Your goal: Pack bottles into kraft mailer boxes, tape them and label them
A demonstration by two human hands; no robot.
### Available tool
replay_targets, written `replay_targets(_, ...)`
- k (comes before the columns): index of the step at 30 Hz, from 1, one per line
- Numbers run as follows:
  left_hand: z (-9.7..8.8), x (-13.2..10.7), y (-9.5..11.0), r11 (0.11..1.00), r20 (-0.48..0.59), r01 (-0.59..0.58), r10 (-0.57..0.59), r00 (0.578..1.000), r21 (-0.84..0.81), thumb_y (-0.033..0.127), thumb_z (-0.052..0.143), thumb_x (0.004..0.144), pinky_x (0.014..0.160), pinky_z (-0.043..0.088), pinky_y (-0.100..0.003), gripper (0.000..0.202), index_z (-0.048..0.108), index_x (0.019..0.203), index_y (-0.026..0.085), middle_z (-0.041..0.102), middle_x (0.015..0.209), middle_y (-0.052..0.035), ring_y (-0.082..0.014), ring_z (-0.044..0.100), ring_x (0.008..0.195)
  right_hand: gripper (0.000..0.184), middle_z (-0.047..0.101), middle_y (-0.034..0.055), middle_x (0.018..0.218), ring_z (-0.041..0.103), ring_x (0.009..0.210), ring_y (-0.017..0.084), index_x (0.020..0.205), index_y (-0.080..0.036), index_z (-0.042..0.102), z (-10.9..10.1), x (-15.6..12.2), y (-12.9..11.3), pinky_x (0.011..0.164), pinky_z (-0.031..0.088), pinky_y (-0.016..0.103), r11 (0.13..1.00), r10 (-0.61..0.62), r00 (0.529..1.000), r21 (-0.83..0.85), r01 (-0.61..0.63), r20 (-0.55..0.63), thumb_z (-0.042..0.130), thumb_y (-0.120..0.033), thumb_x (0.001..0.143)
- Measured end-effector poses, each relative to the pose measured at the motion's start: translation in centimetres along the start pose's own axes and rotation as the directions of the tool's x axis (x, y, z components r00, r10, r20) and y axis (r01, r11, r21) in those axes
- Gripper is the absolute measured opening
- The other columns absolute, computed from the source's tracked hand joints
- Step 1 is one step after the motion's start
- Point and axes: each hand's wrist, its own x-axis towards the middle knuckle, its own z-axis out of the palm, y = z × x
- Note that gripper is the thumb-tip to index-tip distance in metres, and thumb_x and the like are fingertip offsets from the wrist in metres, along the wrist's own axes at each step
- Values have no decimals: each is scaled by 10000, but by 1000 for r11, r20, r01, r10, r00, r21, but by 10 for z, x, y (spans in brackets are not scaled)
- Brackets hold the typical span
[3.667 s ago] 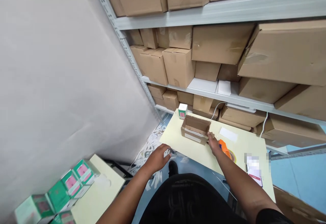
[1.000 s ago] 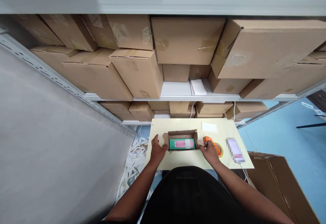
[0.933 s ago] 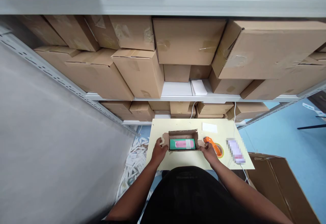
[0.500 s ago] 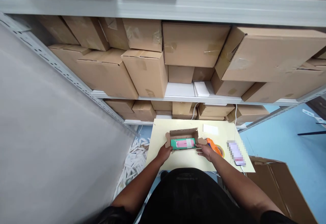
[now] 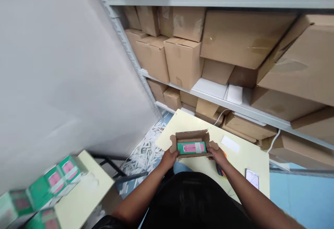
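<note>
A small open cardboard box is held just above the near edge of a pale yellow table. Inside it lies a green carton with a pink panel. My left hand grips the box's left end, fingers curled on the front wall by the side flap. My right hand grips the right end the same way. An orange tape dispenser is mostly hidden behind my right hand.
A phone and a white slip lie on the table. Several green and pink cartons stand on a second table at lower left. Shelving full of brown boxes rises behind. Paper scraps litter the floor by the grey wall.
My head has turned left, bringing the wall and the side table with green cartons into view. Both hands slid from the side flaps to the box's front corners and pulled it nearer.
</note>
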Motion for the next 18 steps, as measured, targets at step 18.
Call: replay_targets(18, -114, -201, -91, 949, -458, -154, 13, 889, -273, 527, 678, 883, 971, 554, -424, 470, 701, 1240, 222, 766, 1205, -93, -307, 707, 1125, 261, 742, 58, 714, 730, 689, 251, 790, -185, 701, 162, -62, -79, 575, 594, 312, 927, -166, 851, -216, 307, 498, 658, -439, 748)
